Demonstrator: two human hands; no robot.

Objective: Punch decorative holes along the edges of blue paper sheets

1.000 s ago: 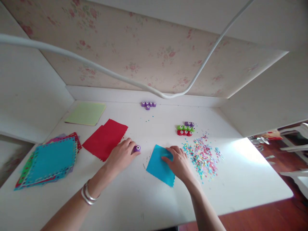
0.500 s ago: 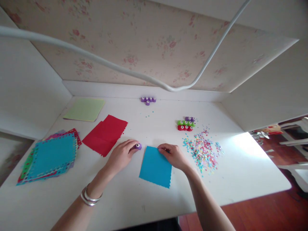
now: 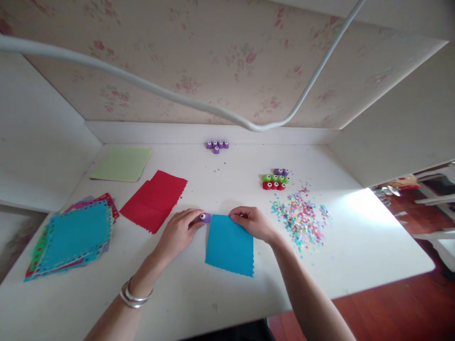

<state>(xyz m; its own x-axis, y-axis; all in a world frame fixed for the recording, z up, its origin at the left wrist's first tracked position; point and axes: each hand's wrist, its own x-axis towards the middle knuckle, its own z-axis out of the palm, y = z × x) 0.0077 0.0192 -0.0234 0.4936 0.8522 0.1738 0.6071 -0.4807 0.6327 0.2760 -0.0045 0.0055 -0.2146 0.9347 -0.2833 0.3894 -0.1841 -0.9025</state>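
Observation:
My left hand (image 3: 180, 231) is closed around a small purple craft punch (image 3: 204, 217), held at the upper left corner of a blue sheet of paper (image 3: 230, 246). The sheet has scalloped cuts along its right and bottom edges. At its top edge, my right hand (image 3: 251, 221) pinches the paper between thumb and fingers. Left of my left hand lie overlapping red sheets (image 3: 154, 201), notched along the right side.
Purple punches (image 3: 216, 146) stand by the back wall. Purple, green and red punches (image 3: 275, 179) sit near scattered confetti (image 3: 302, 218). At left lie punched sheets (image 3: 78, 232) and pale green paper (image 3: 121, 163). A white cable (image 3: 159, 92) hangs across above.
The punch in my left hand and the blue sheet's upper left corner have come together. My right hand and the sheet's top have shifted slightly left.

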